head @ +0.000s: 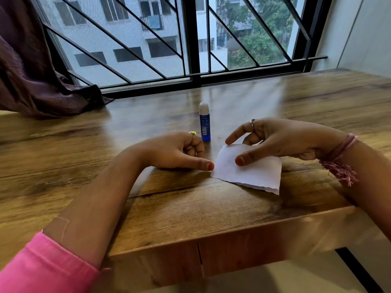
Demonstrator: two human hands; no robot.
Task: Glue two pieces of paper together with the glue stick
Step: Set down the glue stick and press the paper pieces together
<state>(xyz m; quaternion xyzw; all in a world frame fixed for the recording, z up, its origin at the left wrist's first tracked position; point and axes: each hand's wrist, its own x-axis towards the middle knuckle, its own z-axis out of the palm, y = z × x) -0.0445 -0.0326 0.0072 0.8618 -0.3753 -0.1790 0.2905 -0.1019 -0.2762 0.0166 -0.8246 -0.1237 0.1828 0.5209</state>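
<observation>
A white piece of paper (251, 171) with a torn lower edge lies on the wooden table (148, 208). My right hand (275, 138) pinches its upper part, thumb on top and fingers behind. My left hand (175, 151) rests on the table just left of the paper, fingers curled, its thumb tip touching the paper's left corner. A blue glue stick (204, 123) with a white cap stands upright behind and between the hands. Whether one sheet or two lie here, I cannot tell.
A barred window (190, 39) runs along the table's far edge. A dark purple curtain (31, 81) drapes onto the table's far left corner. The table's front edge (211, 235) is near me.
</observation>
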